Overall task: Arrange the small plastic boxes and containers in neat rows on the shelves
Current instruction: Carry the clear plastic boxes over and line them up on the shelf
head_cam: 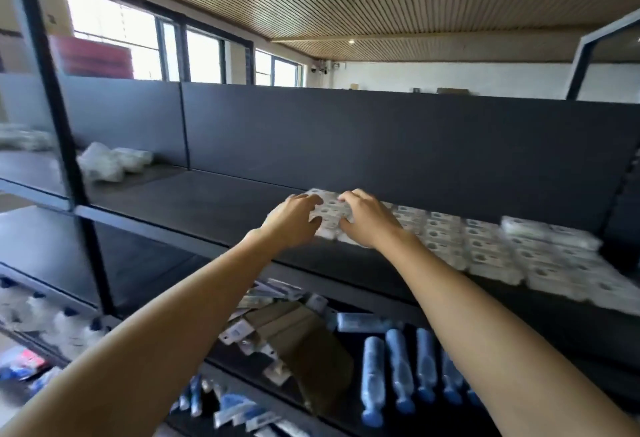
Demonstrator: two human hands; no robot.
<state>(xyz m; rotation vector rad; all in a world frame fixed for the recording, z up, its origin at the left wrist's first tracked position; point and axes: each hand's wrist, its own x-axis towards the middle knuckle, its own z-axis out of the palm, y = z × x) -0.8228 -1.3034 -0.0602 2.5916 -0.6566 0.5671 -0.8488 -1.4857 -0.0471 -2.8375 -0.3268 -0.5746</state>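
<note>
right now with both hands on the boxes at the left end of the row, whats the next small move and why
Probably slide that end group of boxes rightward until it sits flush with the row. The left hand and right hand both rest on it with fingers curled over, and it sits at the row's left end on the dark shelf, whose left side is bare.

On the upper shelf [207, 201], rows of small boxes [485, 249] running rightward along the back panel [346, 138]. At the left end of those rows, both hands: left hand [294, 221] and right hand [367, 221] side by side on the end boxes. Far left of the rows, on the same shelf, plastic bags [110, 159]. Below the rows, on the lower shelf, a cardboard box [304, 343], with bottles [401, 370] lying to its right.
</note>
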